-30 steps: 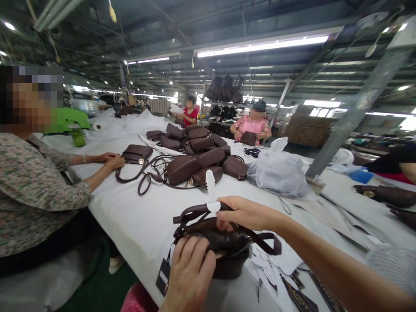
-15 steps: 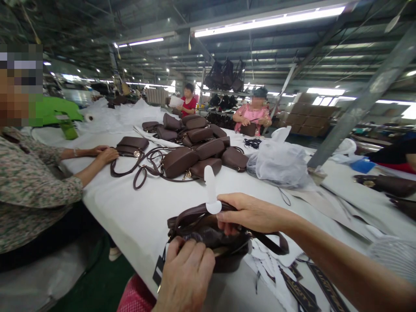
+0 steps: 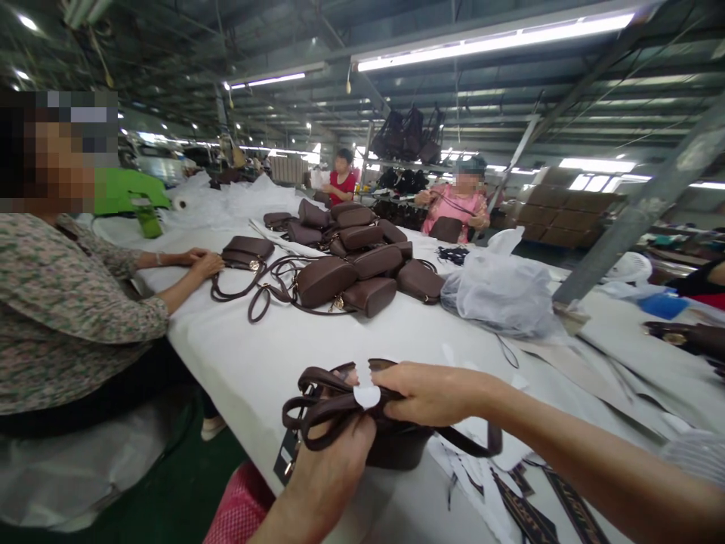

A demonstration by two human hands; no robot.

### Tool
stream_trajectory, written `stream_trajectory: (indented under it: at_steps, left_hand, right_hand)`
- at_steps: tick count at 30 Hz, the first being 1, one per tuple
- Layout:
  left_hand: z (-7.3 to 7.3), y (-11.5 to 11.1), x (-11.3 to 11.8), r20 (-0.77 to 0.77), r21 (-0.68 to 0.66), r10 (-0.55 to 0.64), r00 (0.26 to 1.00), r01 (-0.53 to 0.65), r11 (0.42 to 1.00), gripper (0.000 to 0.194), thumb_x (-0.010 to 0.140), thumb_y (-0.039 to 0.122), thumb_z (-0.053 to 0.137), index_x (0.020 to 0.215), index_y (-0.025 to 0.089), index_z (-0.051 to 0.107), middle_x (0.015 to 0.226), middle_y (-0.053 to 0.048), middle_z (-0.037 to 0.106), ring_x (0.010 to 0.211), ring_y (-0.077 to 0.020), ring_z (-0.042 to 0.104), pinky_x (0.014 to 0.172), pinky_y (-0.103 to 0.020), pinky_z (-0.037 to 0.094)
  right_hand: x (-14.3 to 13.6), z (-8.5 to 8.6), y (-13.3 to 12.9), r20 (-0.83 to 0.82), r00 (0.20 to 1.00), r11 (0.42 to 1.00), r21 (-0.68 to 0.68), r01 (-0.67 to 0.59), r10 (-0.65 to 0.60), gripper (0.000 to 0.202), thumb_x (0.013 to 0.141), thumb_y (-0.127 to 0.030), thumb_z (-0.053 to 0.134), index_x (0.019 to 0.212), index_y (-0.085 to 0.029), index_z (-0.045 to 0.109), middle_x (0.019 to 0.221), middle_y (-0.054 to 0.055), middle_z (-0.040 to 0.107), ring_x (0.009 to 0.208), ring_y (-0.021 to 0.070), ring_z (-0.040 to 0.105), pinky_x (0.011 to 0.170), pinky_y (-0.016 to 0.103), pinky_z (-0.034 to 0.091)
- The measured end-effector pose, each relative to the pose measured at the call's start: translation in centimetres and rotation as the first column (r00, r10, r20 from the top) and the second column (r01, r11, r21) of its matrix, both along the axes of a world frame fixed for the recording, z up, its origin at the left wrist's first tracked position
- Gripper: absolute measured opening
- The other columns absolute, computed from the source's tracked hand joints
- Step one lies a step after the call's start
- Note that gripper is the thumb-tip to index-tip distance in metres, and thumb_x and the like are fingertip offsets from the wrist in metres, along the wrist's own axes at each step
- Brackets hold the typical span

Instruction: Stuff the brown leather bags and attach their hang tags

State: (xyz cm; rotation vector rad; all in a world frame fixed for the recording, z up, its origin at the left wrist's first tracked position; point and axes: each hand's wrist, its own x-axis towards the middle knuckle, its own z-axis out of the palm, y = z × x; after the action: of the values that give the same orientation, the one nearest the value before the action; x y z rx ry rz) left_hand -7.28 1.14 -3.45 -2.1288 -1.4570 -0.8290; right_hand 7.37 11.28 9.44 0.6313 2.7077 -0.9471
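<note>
and here's the bag at the near side of the bench, left hand clasping its bunched straps, right hand pinching its top by the tab. those springy loops could slip free if the grip loosens; a crooked tug might tear the tab, thin, white, notched, round-ended, against smooth, dark brown, leather-like curves.

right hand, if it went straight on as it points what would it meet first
From the right hand, likely the white tab by the brown straps; depth is unclear.
</note>
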Motion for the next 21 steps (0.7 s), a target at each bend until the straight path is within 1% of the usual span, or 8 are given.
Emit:
stream_trajectory:
  at_steps: [3, 5, 8, 11, 14, 17, 19, 21]
  left_hand:
    - [-0.2, -0.6, 0.0, -0.031, 0.020, -0.033, 0.999, 0.033, 0.999, 0.025, 0.087, 0.008, 0.042, 0.097, 0.018, 0.062, 0.094, -0.006, 0.068, 0.085, -0.0199, 0.063, 0.084, -0.034, 0.053]
    - [0.2, -0.8, 0.2, -0.084, 0.001, -0.025, 0.996, 0.026, 1.000, 0.020, 0.083, 0.006, 0.045, 0.088, 0.018, 0.061, 0.085, -0.006, 0.067, 0.078, -0.0213, 0.063, 0.068, -0.031, 0.054]
    - [2.0, -0.6, 0.7, -0.135, -0.198, -0.014, 0.991, -0.013, 0.980, 0.016, 0.074, 0.003, 0.053, 0.073, 0.018, 0.058, 0.073, -0.006, 0.064, 0.065, -0.0206, 0.062, 0.051, -0.027, 0.047]
    - [4.5, 0.1, 1.3, -0.161, -0.472, -0.032, 0.986, -0.049, 0.880, 0.008, 0.071, 0.008, 0.062, 0.071, 0.016, 0.060, 0.066, -0.007, 0.063, 0.059, -0.0206, 0.061, 0.055, -0.030, 0.048]
    - [5.5, 0.9, 2.1, -0.179, -0.591, -0.090, 0.980, -0.034, 0.806, 0.010, 0.068, 0.018, 0.072, 0.076, 0.014, 0.066, 0.062, -0.008, 0.065, 0.059, -0.0230, 0.062, 0.065, -0.038, 0.050]
    - [4.3, 2.2, 2.9, -0.058, -0.571, -0.088, 0.994, 0.039, 0.820, 0.013, 0.069, 0.018, 0.074, 0.080, 0.013, 0.069, 0.064, -0.009, 0.066, 0.065, -0.0246, 0.064, 0.069, -0.040, 0.049]
    - [2.9, 3.3, 3.2, 0.112, -0.528, -0.089, 0.990, 0.135, 0.839, 0.006, 0.074, 0.015, 0.071, 0.078, 0.012, 0.069, 0.064, -0.009, 0.066, 0.068, -0.0240, 0.065, 0.069, -0.038, 0.050]
    - [1.7, 4.0, 3.2, 0.250, -0.480, -0.117, 0.961, 0.228, 0.847, 0.010, 0.082, 0.020, 0.067, 0.087, 0.012, 0.068, 0.078, -0.008, 0.068, 0.076, -0.0221, 0.065, 0.072, -0.037, 0.052]
  right_hand:
    - [-0.2, -0.4, 0.1, 0.053, 0.998, 0.984, 0.173, 0.035, -0.045, 0.023, 0.078, -0.006, 0.047, 0.094, -0.017, 0.060, 0.093, 0.006, 0.066, 0.083, 0.0191, 0.058, 0.072, 0.026, 0.042]
    - [-0.3, -0.6, 0.3, 0.079, 0.992, 0.960, 0.270, 0.072, -0.096, 0.023, 0.077, -0.004, 0.046, 0.091, -0.017, 0.059, 0.089, 0.007, 0.067, 0.080, 0.0192, 0.059, 0.067, 0.026, 0.040]
    - [-0.5, -1.2, 0.8, 0.099, 0.988, 0.939, 0.337, 0.076, -0.116, 0.028, 0.072, 0.000, 0.045, 0.090, -0.016, 0.060, 0.089, 0.009, 0.068, 0.080, 0.0196, 0.061, 0.065, 0.025, 0.040]
    - [-0.5, -2.3, 1.0, 0.121, 0.991, 0.949, 0.314, 0.019, -0.060, 0.028, 0.070, 0.000, 0.048, 0.089, -0.014, 0.063, 0.092, 0.011, 0.069, 0.082, 0.0217, 0.062, 0.067, 0.026, 0.043]
    - [-0.1, -3.1, 1.5, 0.074, 0.997, 0.964, 0.261, -0.052, 0.034, 0.032, 0.069, 0.001, 0.048, 0.090, -0.016, 0.066, 0.094, 0.009, 0.070, 0.088, 0.0223, 0.063, 0.075, 0.028, 0.045]
    - [0.2, -3.1, 2.4, 0.022, 0.995, 0.968, 0.229, -0.102, 0.099, 0.038, 0.067, 0.003, 0.046, 0.090, -0.017, 0.067, 0.095, 0.006, 0.071, 0.089, 0.0192, 0.064, 0.079, 0.026, 0.046]
    - [0.1, -2.9, 2.9, 0.079, 0.991, 0.960, 0.252, -0.122, 0.105, 0.036, 0.066, 0.004, 0.046, 0.085, -0.016, 0.068, 0.089, 0.006, 0.072, 0.082, 0.0185, 0.064, 0.073, 0.025, 0.047]
    - [0.0, -2.8, 3.3, 0.193, 0.977, 0.941, 0.303, -0.151, 0.094, 0.032, 0.066, 0.004, 0.047, 0.081, -0.014, 0.068, 0.083, 0.008, 0.072, 0.077, 0.0196, 0.064, 0.068, 0.025, 0.047]
